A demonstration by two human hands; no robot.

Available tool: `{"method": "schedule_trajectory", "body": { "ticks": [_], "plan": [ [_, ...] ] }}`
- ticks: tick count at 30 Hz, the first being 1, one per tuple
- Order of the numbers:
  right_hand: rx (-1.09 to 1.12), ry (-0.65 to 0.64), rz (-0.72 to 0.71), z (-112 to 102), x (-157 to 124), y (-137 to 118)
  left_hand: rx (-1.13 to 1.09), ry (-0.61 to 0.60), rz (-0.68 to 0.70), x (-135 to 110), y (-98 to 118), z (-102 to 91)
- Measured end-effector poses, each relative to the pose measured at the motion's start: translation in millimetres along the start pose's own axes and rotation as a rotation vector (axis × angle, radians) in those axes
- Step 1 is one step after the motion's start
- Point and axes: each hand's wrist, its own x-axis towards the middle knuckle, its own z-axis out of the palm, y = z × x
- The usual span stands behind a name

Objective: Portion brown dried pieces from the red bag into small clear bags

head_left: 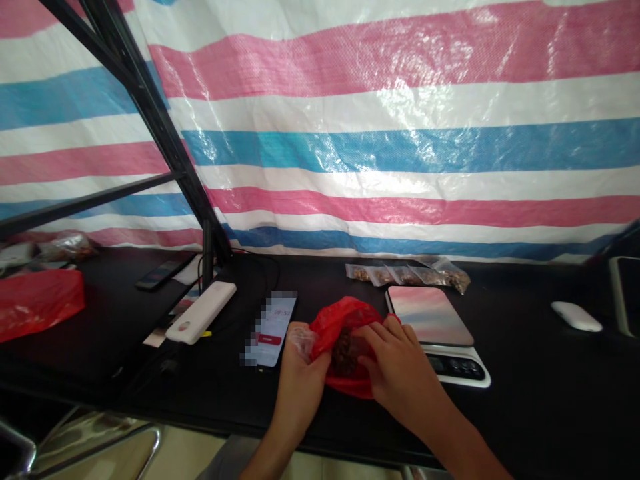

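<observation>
On the head view, I see the left hand [304,377] clamped on a crinkled red plastic bag [345,312] of dark brown bits [344,353], between both hands; whether the right hand [400,367], at its mouth, grips anything, I cannot tell.

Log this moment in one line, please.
left hand: holds red bag | right hand: at bag's opening | contents: dark pieces | scale: beside bag | small packets: row behind scale
</observation>
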Motion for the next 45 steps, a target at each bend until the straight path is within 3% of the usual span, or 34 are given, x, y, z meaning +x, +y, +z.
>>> {"method": "schedule_trajectory", "body": {
  "ticks": [10,15,22,30,39,45],
  "plan": [
    [0.181,0.173,0.094,17.2,5.7,2.1,-0.113,-0.004,-0.007,7.9,-6.6,3.9],
    [0.339,0.273,0.105,17.4,9.2,16.3,0.145,0.009,0.205,10.9,-13.4,-7.6],
    [0.537,0.285,0.128,7.1,8.5,17.3,0.473,0.009,0.439,14.4,-17.8,-22.1],
    [0.563,0.248,-0.080,-1.3,1.2,-5.8,0.711,-0.025,0.612,9.4,-19.5,-24.6],
    [0.415,0.220,-0.144,2.1,0.2,-10.2,0.877,-0.039,0.707,8.3,-18.3,-22.7],
    [0.460,0.248,-0.115,7.1,0.3,-14.4,0.993,-0.094,0.693,3.6,-17.1,-15.1]
  ]
}}
